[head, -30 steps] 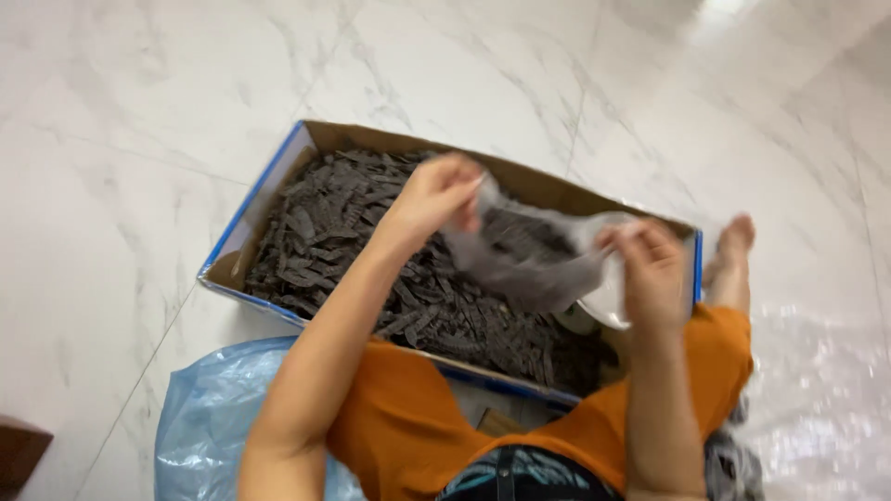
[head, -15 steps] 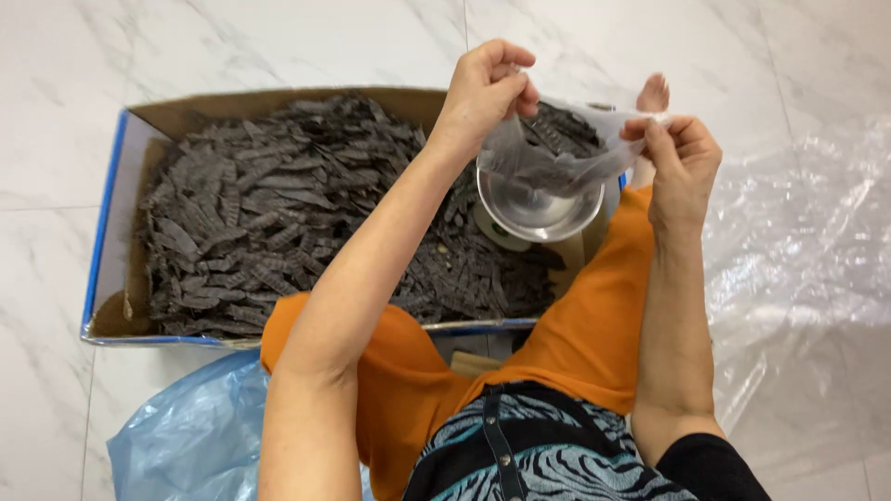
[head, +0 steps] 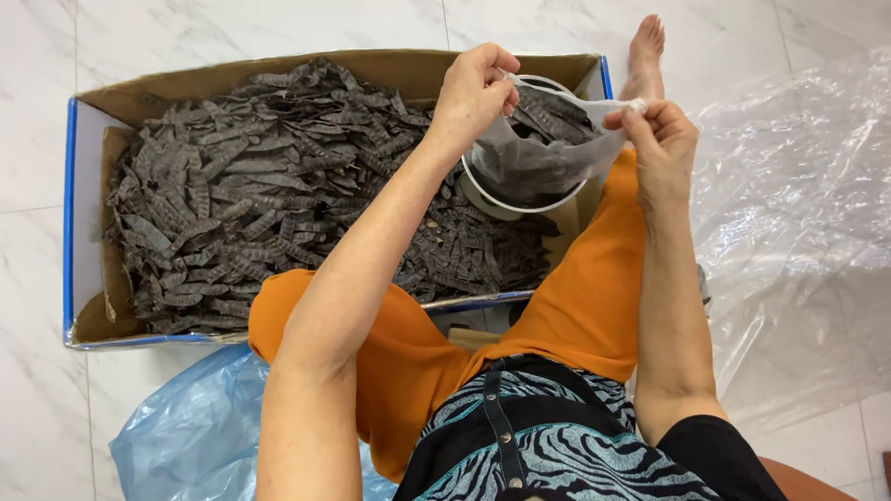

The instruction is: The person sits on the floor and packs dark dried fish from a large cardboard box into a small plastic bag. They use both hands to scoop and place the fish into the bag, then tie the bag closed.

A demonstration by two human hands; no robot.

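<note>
Head view: the left hand (head: 475,91) and right hand (head: 661,139) each pinch an edge of a thin clear plastic bag (head: 538,158) of dark dried pods, held over a round metal bowl (head: 492,197) inside the pod-filled cardboard box (head: 93,232) on the white marble floor (head: 232,28).

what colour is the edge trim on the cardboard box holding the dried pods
Blue, along the rim of the cardboard box, clearest in the head view.

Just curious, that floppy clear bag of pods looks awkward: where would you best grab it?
Probably at the top rim, from above on opposite sides, as the left hand and right hand pinch it. The bag is limp, so its pods sag below the mouth.
</note>
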